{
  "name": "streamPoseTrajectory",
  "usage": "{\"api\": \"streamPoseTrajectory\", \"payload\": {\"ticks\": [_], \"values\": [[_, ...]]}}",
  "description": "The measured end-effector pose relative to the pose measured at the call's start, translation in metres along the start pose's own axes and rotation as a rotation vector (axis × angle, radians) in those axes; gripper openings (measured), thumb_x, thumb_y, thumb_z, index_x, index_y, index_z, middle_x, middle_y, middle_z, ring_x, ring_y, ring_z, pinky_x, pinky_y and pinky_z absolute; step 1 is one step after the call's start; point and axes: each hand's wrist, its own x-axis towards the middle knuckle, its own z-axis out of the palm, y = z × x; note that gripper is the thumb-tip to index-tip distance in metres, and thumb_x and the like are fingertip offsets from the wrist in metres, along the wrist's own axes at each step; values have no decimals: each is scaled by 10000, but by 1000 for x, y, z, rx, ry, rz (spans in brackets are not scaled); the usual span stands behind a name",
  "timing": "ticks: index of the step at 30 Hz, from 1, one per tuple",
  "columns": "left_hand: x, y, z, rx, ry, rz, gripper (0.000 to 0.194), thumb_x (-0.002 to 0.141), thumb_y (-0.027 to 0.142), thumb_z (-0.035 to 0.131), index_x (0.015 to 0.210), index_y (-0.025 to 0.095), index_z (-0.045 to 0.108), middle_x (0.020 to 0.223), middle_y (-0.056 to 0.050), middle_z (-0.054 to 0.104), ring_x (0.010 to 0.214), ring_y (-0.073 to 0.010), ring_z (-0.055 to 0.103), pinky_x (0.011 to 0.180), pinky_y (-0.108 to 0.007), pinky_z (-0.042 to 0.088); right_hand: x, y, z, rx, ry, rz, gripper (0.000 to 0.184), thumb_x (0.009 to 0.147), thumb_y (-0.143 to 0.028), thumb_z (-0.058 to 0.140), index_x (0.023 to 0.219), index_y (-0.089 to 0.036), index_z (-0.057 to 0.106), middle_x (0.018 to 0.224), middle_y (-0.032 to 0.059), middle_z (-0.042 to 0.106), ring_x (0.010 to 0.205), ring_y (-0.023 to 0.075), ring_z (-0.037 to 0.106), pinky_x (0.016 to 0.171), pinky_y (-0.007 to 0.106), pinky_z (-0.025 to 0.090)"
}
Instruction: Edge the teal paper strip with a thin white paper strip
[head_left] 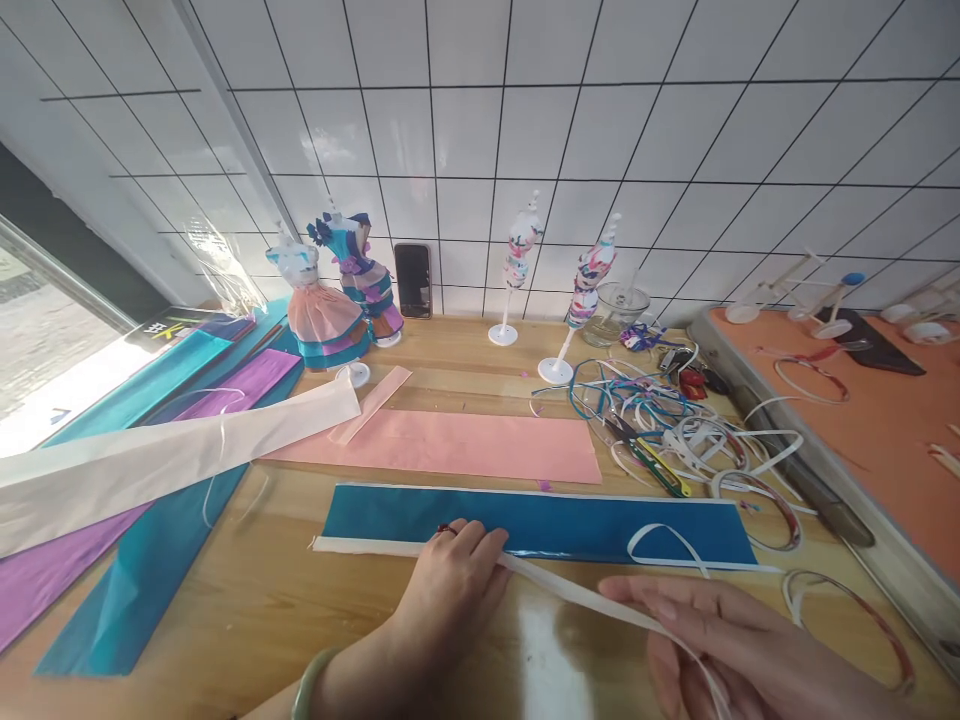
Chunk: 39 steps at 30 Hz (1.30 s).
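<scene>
A dark teal strip (570, 520) lies lengthwise across the front of the table, with white edging along its long sides. My left hand (459, 575) is closed, fingers bent down on the strip's near edge, pinching a narrow white tape (559, 582) there. To its left the tape runs flat along that edge. On the other side it lifts off toward my right hand (724, 635), which grips it between thumb and fingers. A loose loop of the tape (660, 530) curls over the strip's right end. What lies under my left fingers is hidden.
Behind is a pink strip (480, 445); cream, purple and teal strips overlap at left. Small dress forms (322, 310) and a phone (414, 280) stand by the tiled wall. At right are tangled ribbons (630, 395), a yellow-green cutter (656, 465) and an orange-topped surface (847, 430).
</scene>
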Motion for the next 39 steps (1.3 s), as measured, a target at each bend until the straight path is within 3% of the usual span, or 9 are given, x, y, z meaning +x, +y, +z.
{"api": "streamPoseTrajectory", "payload": {"ticks": [3,9,18,30,34,39], "values": [[0,-1,1,-8,11,1,222,771,176,534,990,183,570,753,-25,612,703,-213,587,616,-358,498,8,4,-18,-98,43,-38,493,727,-574,554,1058,-209,577,624,-7,650,390,86,559,389,170,409],[0,-1,0,-9,9,1,256,753,205,577,1008,191,568,771,-22,624,709,-211,597,616,-353,500,25,17,-29,-462,122,-74,440,735,-620,479,679,-197,586,504,-25,597,351,74,524,375,164,364],[1,-1,1,14,19,10,233,758,203,544,989,192,579,745,-27,617,691,-198,590,592,-320,487,35,21,-39,-727,252,-233,340,780,-509,466,652,-210,565,529,-29,548,478,118,538,489,206,405],[2,-2,0,42,-7,41,223,753,207,571,976,204,588,704,-17,575,665,-196,563,561,-315,478,48,20,-38,-836,385,-242,317,810,-474,431,672,-222,563,535,-46,529,477,126,528,491,218,393],[0,2,-2,121,-82,73,374,748,279,613,1113,237,545,737,-24,556,697,-207,550,583,-323,477,53,20,-40,-819,392,-220,313,789,-479,453,633,-221,538,510,-50,523,443,122,537,464,213,398],[-3,5,1,171,-125,108,688,645,559,659,1248,308,442,818,-34,534,761,-227,526,646,-362,471,58,22,-40,-828,412,-224,315,787,-468,452,593,-223,496,499,-57,536,416,117,546,463,215,402]]}}
